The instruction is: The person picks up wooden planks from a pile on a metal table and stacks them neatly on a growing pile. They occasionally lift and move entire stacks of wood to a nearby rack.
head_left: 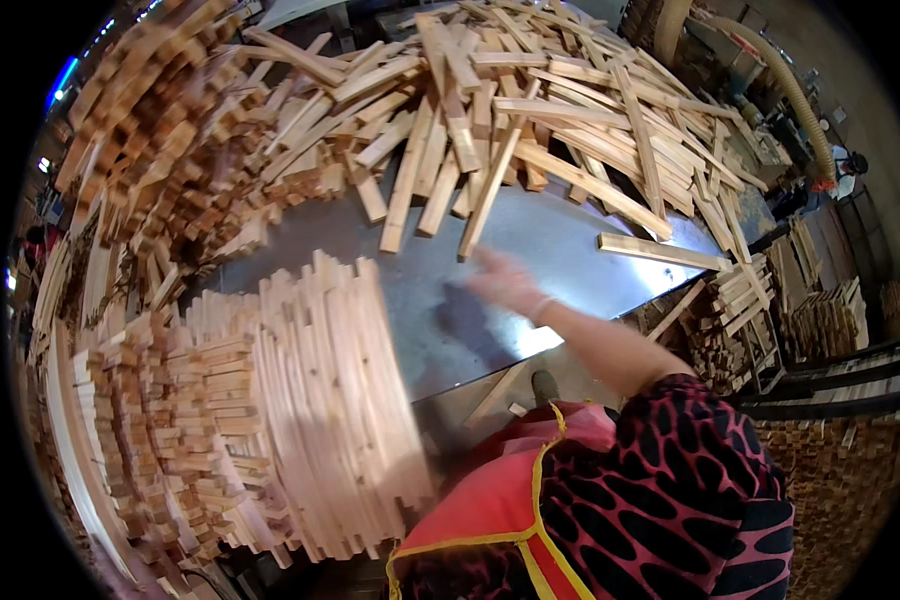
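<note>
My right hand (508, 284) stretches over the metal tabletop (410, 310), blurred by motion. Its fingers look extended and apart, with nothing seen between them. Closest to the fingertips is the near end of a wooden stick (490, 195) that sticks out of a loose heap; I cannot tell whether they touch. Other pale wooden sticks (402, 200) lie beside it, pointing toward me. My left hand is out of view.
A jumbled heap of wooden sticks (590, 110) covers the far side. Neatly stacked sticks (330, 400) stand at the left. One single stick (660, 251) lies near the table's right edge. More wood stacks (820, 310) and a ribbed hose (795, 90) are at the right.
</note>
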Motion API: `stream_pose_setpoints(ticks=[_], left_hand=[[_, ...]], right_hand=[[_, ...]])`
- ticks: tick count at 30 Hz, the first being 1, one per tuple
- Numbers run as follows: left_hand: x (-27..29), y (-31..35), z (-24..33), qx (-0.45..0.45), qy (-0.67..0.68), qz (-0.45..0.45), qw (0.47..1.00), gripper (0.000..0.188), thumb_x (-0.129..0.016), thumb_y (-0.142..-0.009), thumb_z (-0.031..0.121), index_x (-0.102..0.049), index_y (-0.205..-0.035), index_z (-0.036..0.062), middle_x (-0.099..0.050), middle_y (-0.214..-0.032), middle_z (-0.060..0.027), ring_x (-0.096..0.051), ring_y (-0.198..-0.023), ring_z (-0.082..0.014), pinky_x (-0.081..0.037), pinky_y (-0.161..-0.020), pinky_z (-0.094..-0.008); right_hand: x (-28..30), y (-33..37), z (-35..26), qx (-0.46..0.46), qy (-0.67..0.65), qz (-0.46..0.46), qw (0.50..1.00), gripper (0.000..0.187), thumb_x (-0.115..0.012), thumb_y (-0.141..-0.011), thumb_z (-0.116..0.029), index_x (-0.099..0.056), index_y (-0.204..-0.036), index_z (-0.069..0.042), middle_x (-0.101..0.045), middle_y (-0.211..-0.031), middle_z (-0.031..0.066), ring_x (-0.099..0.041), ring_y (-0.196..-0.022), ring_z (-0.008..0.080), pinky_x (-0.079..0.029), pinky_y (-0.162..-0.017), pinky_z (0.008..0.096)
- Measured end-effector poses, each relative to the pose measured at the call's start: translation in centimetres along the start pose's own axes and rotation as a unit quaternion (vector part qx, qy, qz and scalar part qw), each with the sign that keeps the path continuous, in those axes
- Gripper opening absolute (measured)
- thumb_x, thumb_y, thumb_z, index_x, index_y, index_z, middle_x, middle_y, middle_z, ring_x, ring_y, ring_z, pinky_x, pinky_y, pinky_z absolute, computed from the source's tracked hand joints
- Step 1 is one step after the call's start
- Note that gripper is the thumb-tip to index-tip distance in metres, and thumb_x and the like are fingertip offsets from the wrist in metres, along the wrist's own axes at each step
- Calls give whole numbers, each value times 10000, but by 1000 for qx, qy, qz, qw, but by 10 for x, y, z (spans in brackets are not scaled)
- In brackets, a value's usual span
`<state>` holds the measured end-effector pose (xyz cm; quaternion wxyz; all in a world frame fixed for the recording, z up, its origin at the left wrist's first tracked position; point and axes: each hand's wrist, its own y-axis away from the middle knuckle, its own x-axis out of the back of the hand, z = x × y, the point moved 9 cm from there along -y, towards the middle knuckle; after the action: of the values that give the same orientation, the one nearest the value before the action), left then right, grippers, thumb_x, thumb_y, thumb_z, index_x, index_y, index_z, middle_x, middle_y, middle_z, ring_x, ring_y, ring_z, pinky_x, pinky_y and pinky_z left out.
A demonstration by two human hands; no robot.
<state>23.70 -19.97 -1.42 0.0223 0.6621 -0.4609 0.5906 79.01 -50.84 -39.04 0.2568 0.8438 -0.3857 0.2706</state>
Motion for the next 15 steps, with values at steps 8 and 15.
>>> stream_pose_setpoints(ticks=[8, 15], left_hand=[[-134, 32, 330, -18, 390, -183, 902, 599, -741, -853, -46, -628, -1440, -11, -643, -1467, -177, -563, -1418, -312, -419, -1202, -434], [-187, 100, 651, -74, 512, -434, 737, 926, -837, -840, 435, -455, -1575, 22, -517, -1575, -243, -540, -1421, -387, -435, -1195, -440]], right_hand=[[204, 8, 318, -131, 423, -44, 895, 740, -679, -866, -183, -471, -1571, -101, -633, -1395, 160, -581, -1352, 351, -473, -1117, 482], [176, -26, 118, 59, 143, -64, 986, 570, -732, -858, -356, -632, -1325, -43, -695, -1189, 236, -691, -1076, 444, -561, -933, 501]])
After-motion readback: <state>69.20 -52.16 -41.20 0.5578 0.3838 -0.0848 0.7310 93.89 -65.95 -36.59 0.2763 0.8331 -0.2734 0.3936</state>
